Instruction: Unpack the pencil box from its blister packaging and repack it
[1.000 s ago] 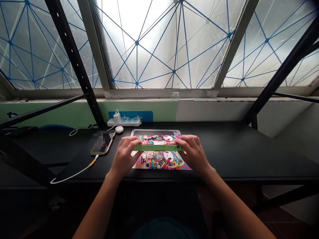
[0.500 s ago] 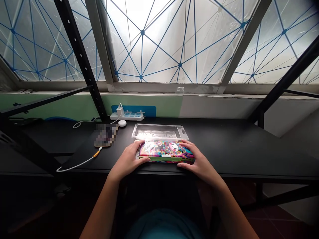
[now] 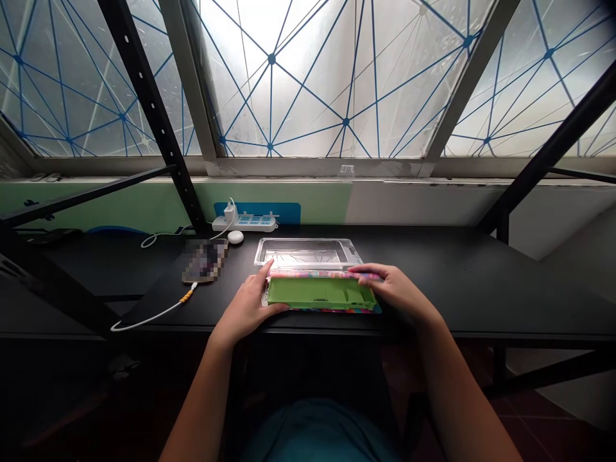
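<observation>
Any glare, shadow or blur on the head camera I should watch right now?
In the head view, the window glares beyond the desk, and the floor below sinks into shadow; same view, the phone is pixelated; head view again, the green case reads clearly, its lid a soft strip.

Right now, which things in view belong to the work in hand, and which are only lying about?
Probably belong:
open green case, left hand on its left end
colourful lid, in right hand
clear tray behind them

Probably lying about:
phone and cable
power strip
round white object
</observation>
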Motion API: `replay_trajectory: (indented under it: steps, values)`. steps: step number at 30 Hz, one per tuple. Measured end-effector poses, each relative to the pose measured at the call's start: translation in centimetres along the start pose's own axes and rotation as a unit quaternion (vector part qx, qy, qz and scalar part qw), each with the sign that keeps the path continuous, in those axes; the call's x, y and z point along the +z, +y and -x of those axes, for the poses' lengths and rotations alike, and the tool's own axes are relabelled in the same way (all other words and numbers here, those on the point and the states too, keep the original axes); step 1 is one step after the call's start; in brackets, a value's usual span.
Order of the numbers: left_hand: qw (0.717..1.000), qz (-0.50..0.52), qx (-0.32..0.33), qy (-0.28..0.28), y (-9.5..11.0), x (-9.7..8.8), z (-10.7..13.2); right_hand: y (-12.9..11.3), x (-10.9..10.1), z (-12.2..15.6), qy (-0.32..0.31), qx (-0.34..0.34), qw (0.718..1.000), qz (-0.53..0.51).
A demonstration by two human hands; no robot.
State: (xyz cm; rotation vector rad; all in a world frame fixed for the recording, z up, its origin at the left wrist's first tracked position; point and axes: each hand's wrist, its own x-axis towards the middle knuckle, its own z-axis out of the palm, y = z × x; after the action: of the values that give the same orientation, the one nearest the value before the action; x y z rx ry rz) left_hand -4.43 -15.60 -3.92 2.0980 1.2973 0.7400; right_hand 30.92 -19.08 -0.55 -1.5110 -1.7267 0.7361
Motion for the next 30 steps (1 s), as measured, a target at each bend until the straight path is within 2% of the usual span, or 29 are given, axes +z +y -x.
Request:
replay_trajectory:
  steps: [4,8,11,16,18,24,30]
  values:
    - [1.0,0.009,-0.005,-0.005,0.4,-0.2,0.3,0.6,1.2,-1.1,0.089,0.028,0.996,0.005]
    - [1.0,-0.003,0.0,-0.004,0.7,-0.3,0.6,1.4,2.0,-0.5,0.147,0.041,0.988,0.015]
    - [1.0,0.003,-0.002,0.0,0.7,-0.4,0.5,1.6,1.5,0.9,0.128,0.036,0.991,0.007]
    - [0.997,0.062,-0.037,0.019,1.0,-0.6,0.0,1.9,0.6,3.2,0.035,0.002,0.999,-0.008]
    - [0.997,0.06,-0.039,0.021,1.2,-0.8,-0.1,1.9,0.9,3.6,0.021,-0.006,1.0,0.003]
    - [0.999,0.029,-0.009,0.019,1.0,-0.8,-0.1,1.9,2.0,3.6,0.078,-0.047,0.992,0.093]
    - [0.999,-0.031,0.043,-0.005,0.7,-0.4,-0.3,2.4,2.2,3.3,0.134,-0.016,0.981,0.142]
